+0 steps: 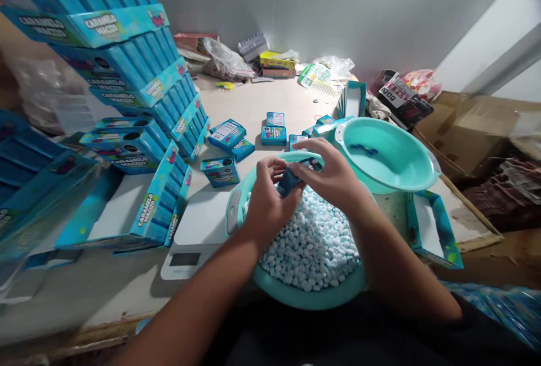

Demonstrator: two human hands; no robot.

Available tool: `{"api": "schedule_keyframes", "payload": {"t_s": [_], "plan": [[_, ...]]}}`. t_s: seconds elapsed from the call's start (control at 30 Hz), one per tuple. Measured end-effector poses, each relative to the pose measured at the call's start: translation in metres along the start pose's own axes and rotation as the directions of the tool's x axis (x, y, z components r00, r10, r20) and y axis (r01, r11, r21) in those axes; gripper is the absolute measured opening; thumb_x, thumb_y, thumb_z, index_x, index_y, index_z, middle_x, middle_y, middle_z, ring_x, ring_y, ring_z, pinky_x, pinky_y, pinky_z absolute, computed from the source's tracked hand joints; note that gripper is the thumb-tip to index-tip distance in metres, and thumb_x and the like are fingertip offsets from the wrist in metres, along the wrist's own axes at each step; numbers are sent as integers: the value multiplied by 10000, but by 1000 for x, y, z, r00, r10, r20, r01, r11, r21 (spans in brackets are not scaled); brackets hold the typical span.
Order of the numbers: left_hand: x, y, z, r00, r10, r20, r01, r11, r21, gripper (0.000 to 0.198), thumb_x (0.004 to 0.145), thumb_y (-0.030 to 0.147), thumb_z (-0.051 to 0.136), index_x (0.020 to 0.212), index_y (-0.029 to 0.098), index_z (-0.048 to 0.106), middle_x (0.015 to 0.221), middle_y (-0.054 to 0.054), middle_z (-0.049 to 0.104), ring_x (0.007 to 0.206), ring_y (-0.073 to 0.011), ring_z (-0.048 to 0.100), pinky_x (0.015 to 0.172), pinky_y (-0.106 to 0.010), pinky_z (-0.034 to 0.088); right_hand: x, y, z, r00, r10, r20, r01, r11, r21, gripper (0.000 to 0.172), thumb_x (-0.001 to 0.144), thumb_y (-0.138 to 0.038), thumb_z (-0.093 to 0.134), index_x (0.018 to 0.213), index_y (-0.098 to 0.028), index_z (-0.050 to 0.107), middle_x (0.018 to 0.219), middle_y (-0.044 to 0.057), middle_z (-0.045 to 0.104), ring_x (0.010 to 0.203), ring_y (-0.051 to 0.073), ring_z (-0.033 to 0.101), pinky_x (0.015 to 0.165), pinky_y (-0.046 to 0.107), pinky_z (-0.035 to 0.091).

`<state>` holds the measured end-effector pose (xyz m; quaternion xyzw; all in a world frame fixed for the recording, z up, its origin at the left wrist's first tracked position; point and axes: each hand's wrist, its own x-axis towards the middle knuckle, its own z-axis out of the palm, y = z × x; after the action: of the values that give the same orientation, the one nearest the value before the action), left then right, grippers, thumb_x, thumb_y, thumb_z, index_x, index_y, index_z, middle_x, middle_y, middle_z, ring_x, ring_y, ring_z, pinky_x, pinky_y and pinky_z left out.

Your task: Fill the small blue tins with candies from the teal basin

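Above a turquoise basin (310,297) heaped with pale blue and white candies (310,242), both hands meet at a small blue candy box (289,181). My left hand (273,191) is wrapped round the box from the left. My right hand (327,171) comes from the right, its fingers bent over the top of the box. The fingers hide much of the box, so I cannot tell whether its flap is up. Just left of the basin lies a white kitchen scale (200,222), with a blue candy box (220,171) standing behind it.
Tall stacks of blue display trays (127,89) rise at left, a part-filled tray (122,208) before them. More candy boxes (274,135) lie behind the basin. At right are a second turquoise basin (397,151) with dark blue bits inside, an open display tray (434,228) and cardboard (469,129).
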<state>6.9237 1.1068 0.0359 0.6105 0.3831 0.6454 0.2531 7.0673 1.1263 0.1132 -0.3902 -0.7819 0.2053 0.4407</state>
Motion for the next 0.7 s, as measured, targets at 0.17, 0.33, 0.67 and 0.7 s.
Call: {"api": "schedule_keyframes", "payload": {"t_s": [0.17,0.33,0.67,0.7], "plan": [[-1,-1,-1,1000,16,-8,-15,999,49,546,796,306,776,1215,256,431,1154,-84,629,1079,-228,657,929,-450,563,4,18,-10,974,220,-51,-218,975,50,417,864,-465,682,1198,-218,666,1287,95,664,1229,255,602,1039,425,490],[2,5,0,1000,4,-30,-1,995,97,509,776,295,779,1176,246,467,1110,-67,631,1050,-215,654,909,-428,570,-2,33,-30,972,205,-113,-211,977,-42,246,850,-412,684,913,-180,736,935,74,732,890,211,681,805,375,550],[2,3,-1,999,-33,-27,36,994,101,504,777,326,782,1176,244,486,1111,-76,627,1041,-222,652,915,-450,558,-4,20,-18,994,-108,25,111,959,-261,167,914,-246,608,850,-225,761,935,49,688,903,187,637,860,360,509],[2,2,-2,999,-39,-24,41,994,98,508,779,335,783,1180,243,485,1117,-80,626,1048,-224,651,918,-451,557,-4,15,-17,991,-128,49,136,956,-260,176,923,-243,597,854,-231,758,963,51,693,939,194,638,891,370,504]]}}
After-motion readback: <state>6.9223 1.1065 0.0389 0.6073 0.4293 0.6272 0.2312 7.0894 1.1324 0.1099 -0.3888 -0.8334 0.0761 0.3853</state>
